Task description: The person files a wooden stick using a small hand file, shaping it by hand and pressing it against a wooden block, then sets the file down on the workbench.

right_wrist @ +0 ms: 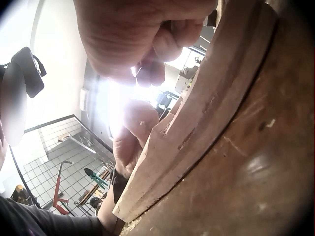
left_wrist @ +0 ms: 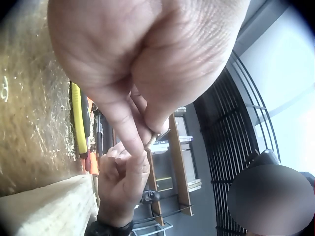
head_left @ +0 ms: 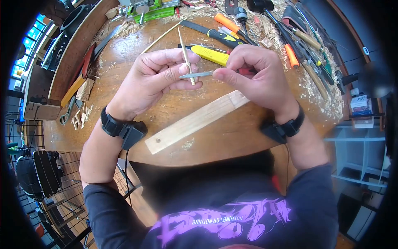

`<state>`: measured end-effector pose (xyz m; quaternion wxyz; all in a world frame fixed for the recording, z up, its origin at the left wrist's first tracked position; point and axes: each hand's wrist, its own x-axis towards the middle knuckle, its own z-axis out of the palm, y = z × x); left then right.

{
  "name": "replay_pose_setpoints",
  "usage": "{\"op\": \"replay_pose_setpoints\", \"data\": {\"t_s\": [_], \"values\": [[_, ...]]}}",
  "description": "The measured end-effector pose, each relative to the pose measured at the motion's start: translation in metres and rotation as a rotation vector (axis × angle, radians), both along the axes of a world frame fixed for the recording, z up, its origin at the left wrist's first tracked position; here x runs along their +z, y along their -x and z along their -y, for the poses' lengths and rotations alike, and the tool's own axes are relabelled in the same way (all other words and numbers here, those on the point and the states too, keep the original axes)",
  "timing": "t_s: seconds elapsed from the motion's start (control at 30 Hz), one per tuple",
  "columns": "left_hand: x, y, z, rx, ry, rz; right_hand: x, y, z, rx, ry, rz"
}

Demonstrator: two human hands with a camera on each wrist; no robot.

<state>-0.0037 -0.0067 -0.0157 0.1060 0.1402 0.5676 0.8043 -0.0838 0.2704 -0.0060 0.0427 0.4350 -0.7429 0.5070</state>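
My left hand (head_left: 151,81) pinches a thin, tapered wooden stick (head_left: 185,52) between thumb and fingers, its narrow end pointing away from me. In my right hand (head_left: 263,79) a slim grey pointed blade (head_left: 201,74) is pinched by thumb and forefinger. The blade lies across the stick near its lower end, close to the left thumb tip. Below both hands, a flat wooden strip (head_left: 190,124) with a small hole near one end lies on the workbench (head_left: 103,133). In the right wrist view, the right hand's curled fingers (right_wrist: 167,42) mostly hide the blade.
Beyond the hands lie a yellow utility knife (head_left: 209,54), a black-and-yellow handled tool (head_left: 226,38) and an orange-handled tool (head_left: 226,23). Several tools and wood shavings (head_left: 327,99) cover the right side. A green clamp-like fixture (head_left: 155,15) stands at the back.
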Motion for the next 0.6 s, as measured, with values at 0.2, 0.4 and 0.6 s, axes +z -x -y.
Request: {"op": "replay_pose_setpoints", "data": {"t_s": [0.2,0.4,0.6], "values": [[-0.0014,-0.0008,-0.005,-0.002,-0.066,-0.035,-0.0009,0.0007,0.0005,-0.021,0.038,0.016],[0.0026,-0.0004,-0.0042,-0.035,-0.04,-0.007,-0.0026,0.0028,-0.0005,-0.021,0.035,0.013],[0.0026,-0.002,-0.009,-0.017,-0.046,0.01,-0.0027,0.0016,0.0018,-0.041,0.041,0.006]]}}
